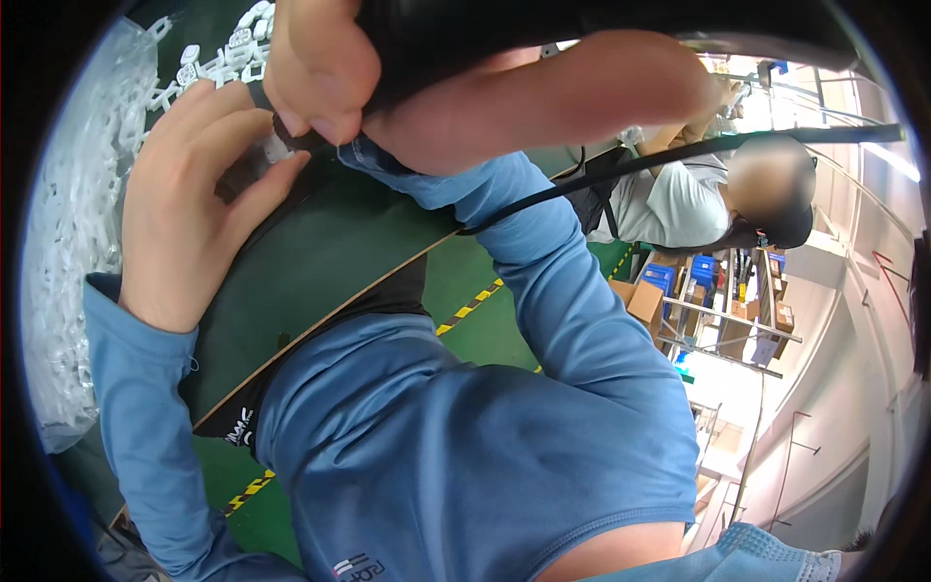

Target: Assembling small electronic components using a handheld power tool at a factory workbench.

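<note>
My left hand [189, 194] is over the dark green table [320, 262], thumb and fingers curled towards each other around a small white piece [276, 150]. Part of that piece is hidden by the fingers. Close beside it, my right hand [325, 73] has its fingers bent, the tips near the left fingertips. A large dark shape [436, 48] lies between its bent fingers and a blurred, outstretched digit very near the camera. What the right hand grips there cannot be made out. Beyond the left hand lies a pile of white plastic parts [228, 63].
A clear plastic bag [78, 233] covers the table's left side. A black cable [679, 150] crosses in front of my right sleeve. Another person [669, 199] works at the right, near shelves with boxes [645, 301]. Yellow-black tape [470, 306] marks the green floor.
</note>
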A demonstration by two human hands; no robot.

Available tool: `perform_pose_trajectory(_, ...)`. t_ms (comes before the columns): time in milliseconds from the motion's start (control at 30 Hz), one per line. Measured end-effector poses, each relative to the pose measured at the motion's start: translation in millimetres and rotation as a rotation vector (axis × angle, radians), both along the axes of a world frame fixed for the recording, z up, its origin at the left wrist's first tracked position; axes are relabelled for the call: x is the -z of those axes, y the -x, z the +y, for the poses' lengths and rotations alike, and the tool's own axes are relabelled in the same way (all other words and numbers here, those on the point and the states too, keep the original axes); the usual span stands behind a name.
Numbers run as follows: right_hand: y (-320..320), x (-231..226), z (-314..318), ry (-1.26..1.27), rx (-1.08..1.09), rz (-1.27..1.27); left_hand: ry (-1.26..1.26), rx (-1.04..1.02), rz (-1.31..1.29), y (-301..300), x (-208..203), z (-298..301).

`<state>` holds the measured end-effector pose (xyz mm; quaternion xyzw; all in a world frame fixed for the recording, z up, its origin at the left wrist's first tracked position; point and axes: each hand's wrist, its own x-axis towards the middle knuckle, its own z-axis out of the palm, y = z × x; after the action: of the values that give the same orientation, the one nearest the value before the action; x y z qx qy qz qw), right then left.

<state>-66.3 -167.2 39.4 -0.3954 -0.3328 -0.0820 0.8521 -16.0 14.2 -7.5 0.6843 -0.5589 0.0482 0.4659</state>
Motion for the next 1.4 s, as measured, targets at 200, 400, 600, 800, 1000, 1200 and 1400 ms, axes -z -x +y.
perform_pose_trajectory(200, -22, -8, -24, 0.046, 0.201, -0.366, 0.026, -0.001, 0.028, 1, -1, -5)
perform_pose_trajectory(400, -19, 1, -48, 0.223, 0.670, 0.053, -0.039, 0.002, 0.087, 1, -2, -2)
perform_pose_trajectory(600, -19, -2, -31, 0.283, 0.708, 0.068, -0.050, 0.029, 0.056, -2, -1, 1)
perform_pose_trajectory(800, -15, -8, -19, 0.189, 0.602, -0.005, -0.043, 0.010, 0.109, 3, -5, -3)
perform_pose_trajectory(1000, -22, -2, -16, 0.261, 0.687, 0.116, -0.040, 0.009, 0.065, 0, -2, 2)
perform_pose_trajectory(1200, -20, -1, -15, 0.210, 0.716, 0.148, -0.047, 0.013, 0.085, 2, -2, 0)
perform_pose_trajectory(1400, -13, -12, -20, 0.183, 0.639, 0.048, -0.031, 0.011, 0.097, 3, -2, -1)
